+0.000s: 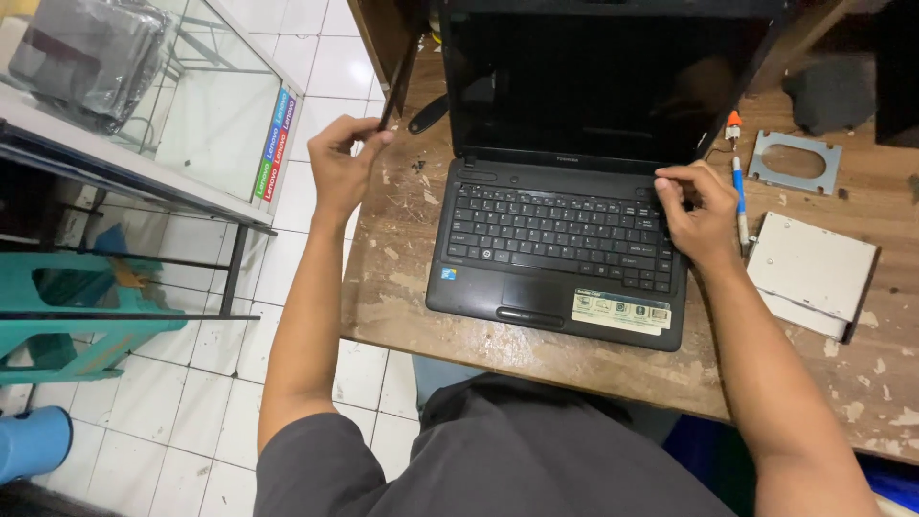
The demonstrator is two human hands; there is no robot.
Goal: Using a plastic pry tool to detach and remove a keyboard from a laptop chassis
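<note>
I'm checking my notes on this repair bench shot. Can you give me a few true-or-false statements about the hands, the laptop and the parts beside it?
1. The black open laptop has a dark screen. True.
2. The right hand rests on the laptop's right keyboard edge. True.
3. The left hand lies flat on the keys. False: it is raised off the laptop's left side, pinching a thin dark strip.
4. The flat silver drive lies left of the laptop. False: it lies to its right on the worn wooden table.

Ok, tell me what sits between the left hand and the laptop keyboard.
Nothing visible. The left hand pinches a thin dark strip off the table's left edge; only bare scratched table lies between it and the laptop. The right hand is on the keyboard's right end.
</note>
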